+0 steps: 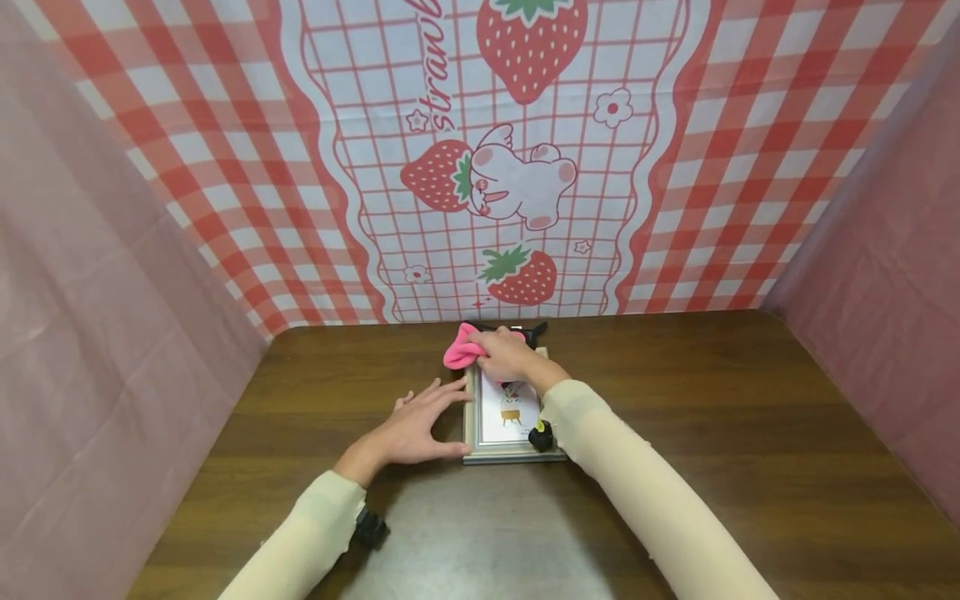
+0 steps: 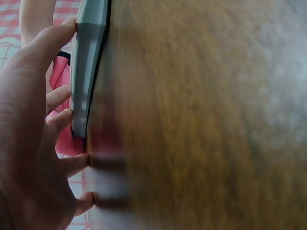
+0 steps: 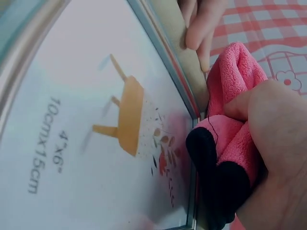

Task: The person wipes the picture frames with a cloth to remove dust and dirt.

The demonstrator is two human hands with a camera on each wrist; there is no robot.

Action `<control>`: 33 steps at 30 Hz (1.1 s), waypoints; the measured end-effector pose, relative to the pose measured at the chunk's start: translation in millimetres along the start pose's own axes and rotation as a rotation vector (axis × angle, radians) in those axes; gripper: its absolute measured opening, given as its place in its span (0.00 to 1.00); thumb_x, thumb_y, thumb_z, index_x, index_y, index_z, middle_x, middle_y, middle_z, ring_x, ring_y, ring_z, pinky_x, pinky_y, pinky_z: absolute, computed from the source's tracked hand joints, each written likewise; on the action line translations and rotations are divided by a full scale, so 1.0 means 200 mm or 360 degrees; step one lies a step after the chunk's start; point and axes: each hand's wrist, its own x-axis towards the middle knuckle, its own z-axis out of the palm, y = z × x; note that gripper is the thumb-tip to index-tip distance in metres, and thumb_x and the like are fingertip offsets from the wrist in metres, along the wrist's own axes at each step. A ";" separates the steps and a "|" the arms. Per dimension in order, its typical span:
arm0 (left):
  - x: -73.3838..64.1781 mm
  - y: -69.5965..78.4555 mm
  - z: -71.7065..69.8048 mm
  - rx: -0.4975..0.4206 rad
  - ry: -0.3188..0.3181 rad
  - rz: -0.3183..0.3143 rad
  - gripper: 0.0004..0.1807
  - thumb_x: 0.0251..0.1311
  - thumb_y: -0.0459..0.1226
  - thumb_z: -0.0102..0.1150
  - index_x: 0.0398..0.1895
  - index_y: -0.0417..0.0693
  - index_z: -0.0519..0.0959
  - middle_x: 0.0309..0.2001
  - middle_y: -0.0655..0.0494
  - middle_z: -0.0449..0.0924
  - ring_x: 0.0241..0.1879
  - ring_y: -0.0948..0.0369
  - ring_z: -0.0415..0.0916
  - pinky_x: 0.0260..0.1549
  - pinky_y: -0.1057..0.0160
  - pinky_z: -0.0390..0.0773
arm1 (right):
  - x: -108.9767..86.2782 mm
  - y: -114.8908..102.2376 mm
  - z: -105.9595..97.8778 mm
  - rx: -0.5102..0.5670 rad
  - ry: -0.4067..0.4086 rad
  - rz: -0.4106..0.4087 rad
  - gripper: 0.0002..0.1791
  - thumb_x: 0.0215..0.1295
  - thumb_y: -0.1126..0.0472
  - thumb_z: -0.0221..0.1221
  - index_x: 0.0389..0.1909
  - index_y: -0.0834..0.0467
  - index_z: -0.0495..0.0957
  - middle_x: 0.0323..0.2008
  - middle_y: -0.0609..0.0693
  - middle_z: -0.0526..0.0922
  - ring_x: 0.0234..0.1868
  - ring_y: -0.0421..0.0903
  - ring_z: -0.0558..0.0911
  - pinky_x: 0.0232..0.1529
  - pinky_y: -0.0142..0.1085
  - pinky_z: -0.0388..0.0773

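The right hand (image 1: 506, 354) grasps a pink cloth (image 1: 459, 352) and holds it at the far end of the picture frame (image 1: 510, 457), which lies face up on the wooden table (image 1: 712, 400). The left hand (image 1: 420, 425) grasps nothing, its fingers spread; the thumb and two fingertips touch the frame's left side (the other two rest on the table).

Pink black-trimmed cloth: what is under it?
The far end of the picture frame runs beneath the pink cloth; its inner edge shows alongside in the right wrist view. The surface directly beneath the cloth and the right hand is covered.
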 end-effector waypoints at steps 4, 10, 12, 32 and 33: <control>0.00 0.00 0.00 -0.0004 -0.0002 0.0001 0.46 0.67 0.65 0.73 0.85 0.64 0.71 0.93 0.60 0.56 0.93 0.36 0.48 0.79 0.14 0.50 | 0.00 0.00 0.00 -0.0013 -0.0006 0.0014 0.29 0.80 0.62 0.55 0.79 0.49 0.77 0.77 0.55 0.83 0.77 0.67 0.76 0.75 0.67 0.74; 0.00 0.00 0.00 0.0003 0.0002 0.0004 0.46 0.67 0.65 0.73 0.85 0.64 0.71 0.93 0.60 0.56 0.93 0.36 0.48 0.80 0.14 0.50 | -0.01 0.01 -0.01 0.0000 -0.0026 0.0037 0.30 0.81 0.60 0.54 0.82 0.50 0.75 0.81 0.57 0.78 0.81 0.67 0.73 0.81 0.67 0.71; 0.00 0.00 0.00 0.0002 0.0002 0.0003 0.46 0.68 0.65 0.73 0.85 0.64 0.71 0.93 0.59 0.56 0.93 0.36 0.48 0.79 0.14 0.50 | -0.01 0.01 -0.01 -0.0007 -0.0023 0.0018 0.32 0.80 0.61 0.54 0.83 0.50 0.74 0.82 0.58 0.78 0.82 0.66 0.72 0.83 0.66 0.69; -0.01 0.00 0.00 0.0007 -0.0015 -0.0012 0.45 0.68 0.65 0.72 0.85 0.64 0.71 0.93 0.60 0.56 0.93 0.36 0.47 0.80 0.14 0.49 | -0.10 0.25 -0.08 0.0037 -0.0002 0.0042 0.31 0.77 0.57 0.59 0.80 0.45 0.77 0.71 0.53 0.86 0.60 0.56 0.82 0.63 0.57 0.81; -0.01 0.00 0.00 0.0005 -0.0016 -0.0011 0.45 0.68 0.65 0.72 0.85 0.64 0.71 0.93 0.60 0.56 0.93 0.36 0.47 0.80 0.14 0.49 | -0.10 0.28 -0.08 0.0030 -0.0003 0.0035 0.30 0.77 0.57 0.59 0.79 0.44 0.78 0.67 0.53 0.87 0.56 0.54 0.84 0.59 0.54 0.83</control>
